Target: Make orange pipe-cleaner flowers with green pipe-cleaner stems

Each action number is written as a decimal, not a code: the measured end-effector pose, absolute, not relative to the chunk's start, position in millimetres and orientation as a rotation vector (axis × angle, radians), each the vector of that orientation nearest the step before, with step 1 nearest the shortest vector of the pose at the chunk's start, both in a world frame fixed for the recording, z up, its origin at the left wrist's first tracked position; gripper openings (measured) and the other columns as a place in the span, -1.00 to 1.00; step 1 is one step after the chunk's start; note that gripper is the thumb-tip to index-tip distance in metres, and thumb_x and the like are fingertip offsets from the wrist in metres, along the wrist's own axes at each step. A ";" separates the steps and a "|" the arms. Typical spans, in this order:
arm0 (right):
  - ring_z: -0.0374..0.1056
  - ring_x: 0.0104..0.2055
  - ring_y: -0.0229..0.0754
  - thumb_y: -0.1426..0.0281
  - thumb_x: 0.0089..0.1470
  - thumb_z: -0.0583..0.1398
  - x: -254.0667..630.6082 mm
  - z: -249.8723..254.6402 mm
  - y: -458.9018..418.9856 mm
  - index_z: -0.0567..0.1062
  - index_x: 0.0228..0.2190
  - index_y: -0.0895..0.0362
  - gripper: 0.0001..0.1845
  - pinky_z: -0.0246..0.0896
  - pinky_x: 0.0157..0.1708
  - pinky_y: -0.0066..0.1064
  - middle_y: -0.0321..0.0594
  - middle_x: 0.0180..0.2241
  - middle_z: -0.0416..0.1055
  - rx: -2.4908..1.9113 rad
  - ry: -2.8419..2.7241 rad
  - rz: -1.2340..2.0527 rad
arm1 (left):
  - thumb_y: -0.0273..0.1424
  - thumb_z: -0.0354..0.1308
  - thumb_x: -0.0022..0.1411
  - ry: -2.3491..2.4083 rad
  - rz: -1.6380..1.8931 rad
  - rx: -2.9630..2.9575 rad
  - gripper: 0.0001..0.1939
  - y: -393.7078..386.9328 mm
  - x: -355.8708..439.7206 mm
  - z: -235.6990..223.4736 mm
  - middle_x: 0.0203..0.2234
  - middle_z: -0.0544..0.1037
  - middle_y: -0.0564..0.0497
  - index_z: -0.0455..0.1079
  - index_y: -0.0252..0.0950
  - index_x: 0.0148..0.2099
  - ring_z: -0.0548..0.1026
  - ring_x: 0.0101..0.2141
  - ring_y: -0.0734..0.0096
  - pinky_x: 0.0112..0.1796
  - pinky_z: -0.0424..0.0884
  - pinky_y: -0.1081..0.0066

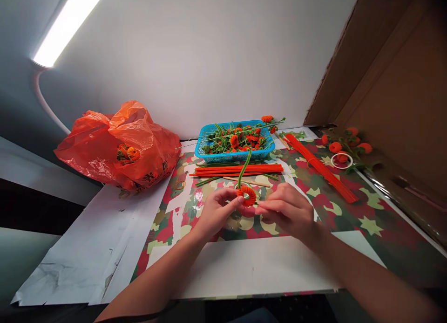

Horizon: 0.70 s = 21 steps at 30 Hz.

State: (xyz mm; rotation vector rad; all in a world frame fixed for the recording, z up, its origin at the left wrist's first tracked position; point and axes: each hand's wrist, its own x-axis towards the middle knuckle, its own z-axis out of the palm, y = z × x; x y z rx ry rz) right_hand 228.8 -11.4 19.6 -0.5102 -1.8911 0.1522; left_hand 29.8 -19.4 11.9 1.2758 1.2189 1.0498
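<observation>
An orange pipe-cleaner flower (pixel 250 196), coiled into a ring with a pale opening, is held over the middle of the table. From its upper left rises a green pipe-cleaner stem (pixel 244 170), which curves upward. My left hand (pixel 220 206) pinches the ring's left side between thumb and fingers. At the ring's right edge, my right hand (pixel 288 207) has its thumb and fingertips pressed together on a small dark green end of the same piece. The exact tip of that end is hidden by the fingers.
Behind the hands lie orange pipe cleaners (pixel 237 170) and a blue basket (pixel 200 151) of orange flowers. An orange plastic bag (pixel 153 150) stands left under a lamp (pixel 71 24). At right are an orange pipe-cleaner bundle (pixel 321 169), more flowers (pixel 335 147) and a cardboard wall (pixel 387 66).
</observation>
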 end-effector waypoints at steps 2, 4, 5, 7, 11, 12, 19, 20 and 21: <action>0.31 -0.50 -0.23 0.37 0.12 0.24 229.9 19.4 -12.6 0.51 -0.33 0.03 -0.96 0.19 -0.43 -0.33 -0.28 -0.53 0.45 -0.431 -1.972 0.012 | -0.21 0.28 0.06 1.202 1.043 1.278 -0.71 -19.2 29.9 11.5 -0.39 0.58 -0.03 0.47 -0.34 -0.28 0.51 -0.34 0.37 -0.32 0.40 0.45; 0.31 -0.51 -0.24 0.33 0.18 0.18 230.1 19.1 -12.6 0.50 -0.33 0.02 -0.91 0.18 -0.43 -0.33 -0.28 -0.53 0.44 -0.403 -2.007 -0.039 | -0.21 0.28 0.06 1.194 1.039 1.279 -0.70 -19.5 30.3 11.5 -0.39 0.58 -0.04 0.47 -0.35 -0.28 0.50 -0.35 0.36 -0.32 0.40 0.44; 0.31 -0.52 -0.24 0.31 0.20 0.15 229.9 19.1 -12.4 0.49 -0.33 0.03 -0.87 0.18 -0.43 -0.33 -0.27 -0.53 0.44 -0.396 -2.014 -0.051 | -0.21 0.28 0.06 1.197 1.043 1.281 -0.70 -19.8 30.5 11.6 -0.39 0.58 -0.04 0.47 -0.35 -0.28 0.50 -0.35 0.37 -0.33 0.39 0.45; 0.30 -0.52 -0.25 0.27 0.24 0.09 229.2 19.5 -11.8 0.48 -0.33 0.05 -0.80 0.17 -0.44 -0.33 -0.27 -0.54 0.43 -0.387 -2.019 -0.075 | -0.21 0.28 0.06 1.199 1.057 1.290 -0.72 -20.2 30.6 11.6 -0.41 0.57 -0.02 0.47 -0.35 -0.30 0.49 -0.37 0.40 -0.35 0.38 0.47; 0.29 -0.53 -0.27 0.28 0.27 0.06 227.5 20.9 -11.4 0.45 -0.37 0.13 -0.74 0.17 -0.46 -0.35 -0.25 -0.56 0.42 -0.364 -1.985 -0.128 | -0.23 0.29 0.07 1.154 1.072 1.285 -0.74 -20.6 30.0 9.9 -0.42 0.56 0.01 0.46 -0.33 -0.30 0.48 -0.39 0.43 -0.40 0.38 0.50; 0.28 -0.53 -0.28 0.29 0.27 0.06 227.2 21.2 -11.5 0.44 -0.38 0.15 -0.74 0.16 -0.46 -0.36 -0.25 -0.56 0.42 -0.359 -1.979 -0.140 | -0.24 0.29 0.06 1.132 1.079 1.276 -0.74 -20.7 29.9 9.5 -0.40 0.56 0.00 0.46 -0.32 -0.28 0.49 -0.38 0.43 -0.41 0.39 0.50; 0.28 -0.55 -0.28 0.17 0.28 -0.01 226.3 21.7 -12.2 0.42 -0.40 0.17 -0.61 0.15 -0.47 -0.34 -0.23 -0.58 0.42 -0.344 -1.998 -0.200 | -0.29 0.30 0.07 1.059 1.105 1.245 -0.77 -21.3 30.7 12.5 -0.33 0.56 0.00 0.44 -0.30 -0.26 0.52 -0.31 0.41 -0.36 0.44 0.50; 0.27 -0.55 -0.28 0.16 0.28 -0.01 226.1 21.4 -12.1 0.42 -0.40 0.16 -0.60 0.15 -0.47 -0.34 -0.23 -0.59 0.42 -0.345 -1.997 -0.196 | -0.28 0.31 0.06 1.060 1.102 1.239 -0.77 -21.3 30.8 13.1 -0.34 0.55 0.00 0.44 -0.30 -0.26 0.51 -0.32 0.41 -0.36 0.45 0.50; 0.27 -0.56 -0.28 0.16 0.28 -0.01 225.9 21.1 -11.9 0.41 -0.41 0.16 -0.60 0.14 -0.47 -0.35 -0.23 -0.59 0.41 -0.350 -1.997 -0.188 | -0.28 0.31 0.06 1.062 1.101 1.232 -0.76 -21.3 30.9 13.4 -0.34 0.55 0.00 0.44 -0.31 -0.26 0.51 -0.32 0.40 -0.37 0.45 0.50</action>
